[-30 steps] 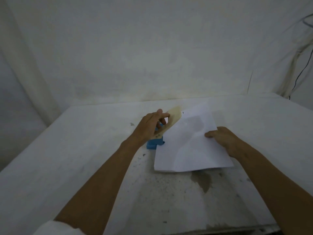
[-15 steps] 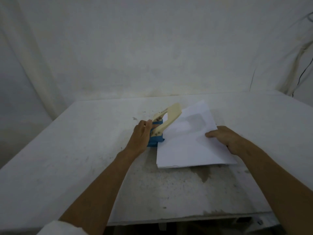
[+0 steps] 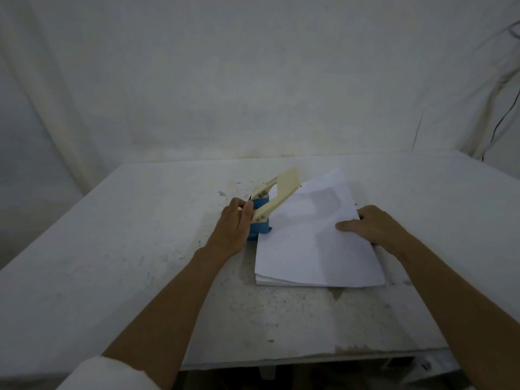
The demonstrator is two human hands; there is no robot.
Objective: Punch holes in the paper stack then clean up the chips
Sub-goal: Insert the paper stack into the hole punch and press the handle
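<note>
A stack of white paper (image 3: 309, 240) lies on the white table (image 3: 140, 249), its left edge pushed into a hole punch (image 3: 268, 204) with a blue base and a cream lever raised at a slant. My left hand (image 3: 232, 226) grips the blue base of the punch from the left side. My right hand (image 3: 368, 225) rests flat on the paper's right edge, fingers over the top sheet. No paper chips are discernible.
The table's surface is speckled and stained, with a dark wet-looking mark (image 3: 336, 294) just in front of the paper. A draped white cloth backdrop (image 3: 253, 80) stands behind. Dark cables (image 3: 503, 119) hang at the far right. The table's front edge (image 3: 281, 358) is close to me.
My left hand came off the cream lever and dropped down to grip the punch's blue base. The lever stands raised. My right hand stays on the paper.
</note>
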